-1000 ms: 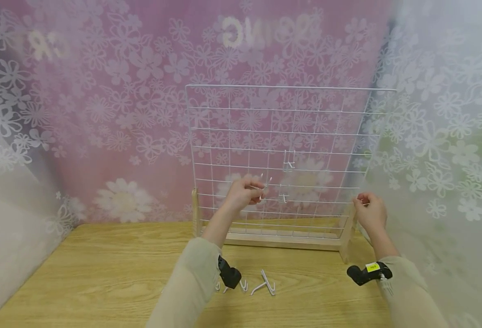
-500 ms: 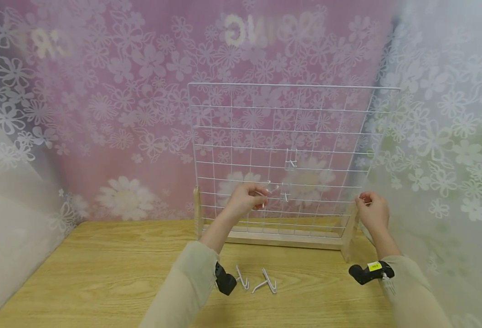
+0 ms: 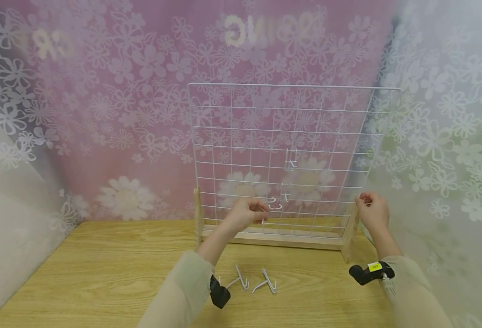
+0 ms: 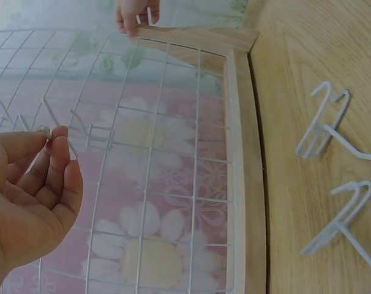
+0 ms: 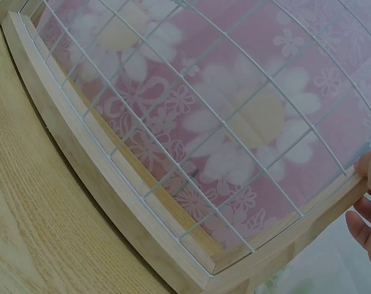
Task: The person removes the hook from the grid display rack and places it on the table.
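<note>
Got a white wire hook (image 3: 275,208) pinched in left hand (image 3: 246,213), thumb against curled fingertips, two curved ends pointing away from the palm. Held just in front of white wire grid (image 3: 294,85), lower middle, well below top edge, well apart from left upright (image 3: 198,212). Gripping right upright (image 3: 348,232) near its top with right hand (image 3: 373,212), thumb one side, curled fingers the other; maybe catching grid's side edge too, cut off in right wrist view.

Hung on grid near mid-width, one above the other: upper hook (image 3: 290,165), lower hook (image 3: 285,197).

On tabletop (image 3: 114,264), out from front edge of base (image 3: 282,242): right loose hook (image 3: 270,284), left loose hook (image 3: 241,280), apart. Broad run of tabletop from there to its left edge, crossed by left sleeve (image 3: 183,287). Tighter at right edge, close to floral curtain (image 3: 101,114).

Materials: thin wire in rectangular mesh, pale squared timber, yellowish wood-grain tabletop.
</note>
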A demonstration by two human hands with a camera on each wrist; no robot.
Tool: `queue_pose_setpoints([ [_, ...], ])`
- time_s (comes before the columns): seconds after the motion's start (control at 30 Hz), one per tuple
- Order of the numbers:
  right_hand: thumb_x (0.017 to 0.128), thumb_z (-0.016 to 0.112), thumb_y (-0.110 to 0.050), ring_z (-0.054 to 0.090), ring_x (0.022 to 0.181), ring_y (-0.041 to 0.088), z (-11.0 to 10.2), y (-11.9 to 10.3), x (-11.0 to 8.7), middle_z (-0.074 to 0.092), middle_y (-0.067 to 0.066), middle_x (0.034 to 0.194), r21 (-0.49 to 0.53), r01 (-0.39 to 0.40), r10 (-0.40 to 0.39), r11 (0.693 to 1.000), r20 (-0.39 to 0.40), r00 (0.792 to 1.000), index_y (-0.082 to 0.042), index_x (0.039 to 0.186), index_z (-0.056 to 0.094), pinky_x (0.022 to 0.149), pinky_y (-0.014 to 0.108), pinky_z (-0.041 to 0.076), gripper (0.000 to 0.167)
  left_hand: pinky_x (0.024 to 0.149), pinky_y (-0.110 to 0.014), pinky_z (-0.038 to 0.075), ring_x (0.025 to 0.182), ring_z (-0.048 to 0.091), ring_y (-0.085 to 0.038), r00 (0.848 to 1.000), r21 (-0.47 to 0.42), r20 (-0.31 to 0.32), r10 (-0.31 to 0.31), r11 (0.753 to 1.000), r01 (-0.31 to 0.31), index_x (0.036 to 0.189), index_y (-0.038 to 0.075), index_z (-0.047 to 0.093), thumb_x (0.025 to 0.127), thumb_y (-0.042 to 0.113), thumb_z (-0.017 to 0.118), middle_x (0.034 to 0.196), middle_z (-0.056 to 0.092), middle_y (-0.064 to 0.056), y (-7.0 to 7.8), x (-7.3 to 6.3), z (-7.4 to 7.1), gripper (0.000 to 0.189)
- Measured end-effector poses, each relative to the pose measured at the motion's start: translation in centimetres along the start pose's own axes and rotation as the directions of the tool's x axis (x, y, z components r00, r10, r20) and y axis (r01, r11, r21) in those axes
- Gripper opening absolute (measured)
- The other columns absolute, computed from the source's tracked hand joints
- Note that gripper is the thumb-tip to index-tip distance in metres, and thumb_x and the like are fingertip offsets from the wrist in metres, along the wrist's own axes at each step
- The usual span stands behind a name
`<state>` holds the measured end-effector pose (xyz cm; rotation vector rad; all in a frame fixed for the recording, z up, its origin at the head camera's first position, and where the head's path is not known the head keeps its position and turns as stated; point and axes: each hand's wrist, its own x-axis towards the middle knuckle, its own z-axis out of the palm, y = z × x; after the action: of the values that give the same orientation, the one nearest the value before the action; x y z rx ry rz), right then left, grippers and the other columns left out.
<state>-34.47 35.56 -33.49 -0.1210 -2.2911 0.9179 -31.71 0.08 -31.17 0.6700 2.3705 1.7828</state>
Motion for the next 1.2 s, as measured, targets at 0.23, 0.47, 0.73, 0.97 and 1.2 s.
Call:
queue_pose_setpoints([
  [0.23, 0.092, 0.053, -0.012, 0.049, 0.086, 0.035, 0.0, -0.1, 0.1, 0.051, 0.024, 0.092, 0.001, -0.007, 0.007, 1.000, 0.009, 1.000, 0.010, 0.097, 0.054, 0.067, 0.038, 0.036, 0.022, 0.068, -0.029, 0.051, 0.068, 0.059, -0.017, 0.998, 0.072, 0.047, 0.034, 0.997, -0.038, 0.096, 0.001, 0.066, 0.087, 0.001, 0.061, 0.082, 0.066, -0.012, -1.1, -0.9, 0.4, 0.011],
  [0.47, 0.093, 0.053, -0.013, 0.048, 0.087, 0.036, 0.1, 0.0, 0.1, 0.050, 0.024, 0.093, -0.004, -0.010, 0.010, 1.000, 0.003, 1.000, 0.009, 0.097, 0.054, 0.068, 0.039, 0.034, 0.022, 0.065, -0.028, 0.052, 0.073, 0.062, -0.030, 0.998, 0.029, 0.070, 0.005, 1.000, -0.007, 0.092, -0.001, 0.065, 0.083, -0.002, 0.064, 0.074, 0.064, -0.008, -2.8, -1.4, 1.1, 0.009],
  [0.73, 0.093, 0.053, -0.013, 0.048, 0.086, 0.035, 0.2, 0.3, 0.1, 0.050, 0.024, 0.092, -0.002, -0.007, 0.007, 1.000, 0.001, 1.000, 0.009, 0.096, 0.054, 0.068, 0.039, 0.034, 0.022, 0.063, -0.027, 0.051, 0.069, 0.062, -0.023, 0.996, 0.047, 0.086, -0.011, 0.999, 0.007, 0.089, 0.001, 0.065, 0.083, 0.000, 0.065, 0.075, 0.064, -0.009, -4.0, -2.4, 1.5, 0.006],
  [0.97, 0.092, 0.053, -0.012, 0.049, 0.085, 0.035, 0.2, 0.3, 0.1, 0.050, 0.024, 0.093, -0.002, -0.012, 0.012, 1.000, -0.001, 1.000, 0.009, 0.096, 0.054, 0.068, 0.039, 0.034, 0.022, 0.061, -0.027, 0.050, 0.064, 0.058, -0.015, 0.991, 0.046, 0.127, -0.032, 0.999, 0.027, 0.089, 0.003, 0.065, 0.083, -0.001, 0.065, 0.073, 0.064, -0.004, -4.8, -3.1, 1.8, 0.007],
  [1.2, 0.091, 0.054, -0.011, 0.050, 0.083, 0.035, 0.2, 0.2, 0.0, 0.052, 0.025, 0.090, -0.001, 0.008, -0.008, 1.000, -0.019, 1.000, 0.010, 0.094, 0.055, 0.067, 0.038, 0.035, 0.020, 0.062, -0.026, 0.051, 0.063, 0.059, -0.013, 0.991, 0.047, 0.133, -0.022, 0.999, 0.016, 0.088, 0.002, 0.065, 0.082, -0.004, 0.064, 0.072, 0.064, -0.004, -5.3, -3.8, 2.1, 0.008],
])
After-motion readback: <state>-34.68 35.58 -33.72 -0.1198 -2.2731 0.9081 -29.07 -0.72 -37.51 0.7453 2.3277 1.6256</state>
